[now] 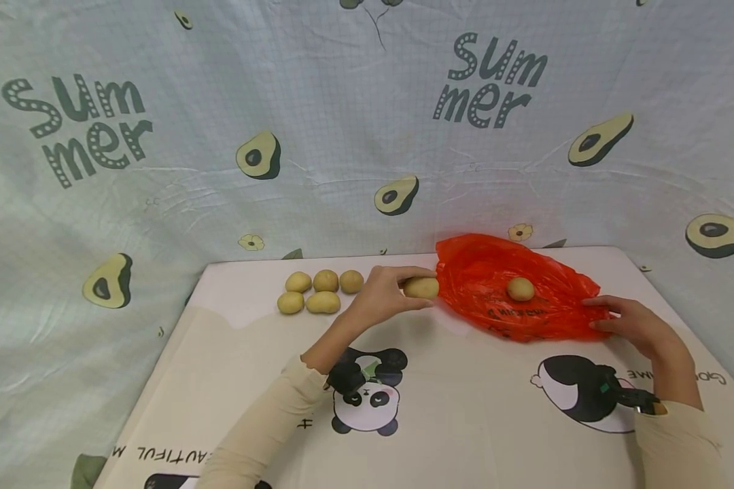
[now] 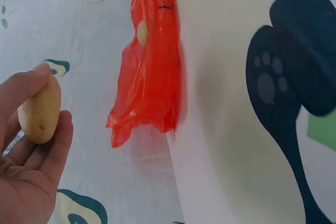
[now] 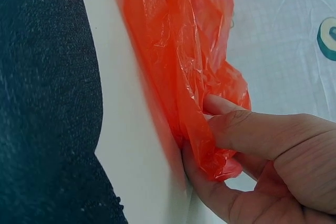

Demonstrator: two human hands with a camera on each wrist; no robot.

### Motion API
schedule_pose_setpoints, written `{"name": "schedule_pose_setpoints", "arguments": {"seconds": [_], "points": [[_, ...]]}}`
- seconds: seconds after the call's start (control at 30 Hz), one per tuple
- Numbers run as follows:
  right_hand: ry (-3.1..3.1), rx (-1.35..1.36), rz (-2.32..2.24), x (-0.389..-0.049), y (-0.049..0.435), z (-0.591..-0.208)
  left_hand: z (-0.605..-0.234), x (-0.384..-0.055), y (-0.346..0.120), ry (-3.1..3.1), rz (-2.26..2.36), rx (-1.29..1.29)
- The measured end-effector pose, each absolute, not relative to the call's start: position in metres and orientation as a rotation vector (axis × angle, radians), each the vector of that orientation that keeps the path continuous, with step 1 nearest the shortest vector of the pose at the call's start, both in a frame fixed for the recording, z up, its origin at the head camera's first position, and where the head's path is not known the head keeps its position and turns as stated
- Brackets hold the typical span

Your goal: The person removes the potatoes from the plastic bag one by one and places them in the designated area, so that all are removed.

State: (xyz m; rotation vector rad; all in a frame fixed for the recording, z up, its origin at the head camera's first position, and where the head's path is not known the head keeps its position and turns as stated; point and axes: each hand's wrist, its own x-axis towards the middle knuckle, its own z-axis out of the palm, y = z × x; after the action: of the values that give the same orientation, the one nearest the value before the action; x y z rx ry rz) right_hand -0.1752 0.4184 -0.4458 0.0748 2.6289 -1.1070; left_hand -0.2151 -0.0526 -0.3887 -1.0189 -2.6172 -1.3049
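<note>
My left hand (image 1: 383, 293) grips a yellow potato (image 1: 421, 288) between thumb and fingers, just left of a red plastic bag (image 1: 477, 299). In the left wrist view that held potato (image 2: 41, 109) is long and smooth, apart from the bag. The bag lies spread on the table, and a single potato (image 1: 520, 289) sits on its red film. At the bag's right end my right hand (image 1: 639, 326) pinches the plastic. Close up in the right wrist view, bunched red film (image 3: 210, 153) shows between the thumb and fingers.
Several potatoes (image 1: 323, 302) stand grouped in two rows on the table (image 1: 465, 407), left of the left hand. A cloth printed with avocados (image 1: 342, 122) hangs right behind the table's far edge. Panda drawings (image 1: 367, 404) are printed on the tabletop.
</note>
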Motion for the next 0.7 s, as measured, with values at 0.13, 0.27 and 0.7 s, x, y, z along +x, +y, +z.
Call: {"name": "schedule_pose_setpoints", "arguments": {"seconds": [0.13,0.27,0.7], "points": [[2.627,0.044,-1.112,-0.175,0.420,-0.446,-0.390,-0.216,-0.065,-2.622,-1.339,-0.974],[2.625,0.010,-1.085,-0.175,0.424,-0.444,-0.391,-0.216,-0.076,-2.631,-1.332,-0.944],[2.563,-0.108,-1.097,-0.177,0.437,-0.428,-0.394,-0.214,-0.090,-2.653,-1.257,-0.889]]}}
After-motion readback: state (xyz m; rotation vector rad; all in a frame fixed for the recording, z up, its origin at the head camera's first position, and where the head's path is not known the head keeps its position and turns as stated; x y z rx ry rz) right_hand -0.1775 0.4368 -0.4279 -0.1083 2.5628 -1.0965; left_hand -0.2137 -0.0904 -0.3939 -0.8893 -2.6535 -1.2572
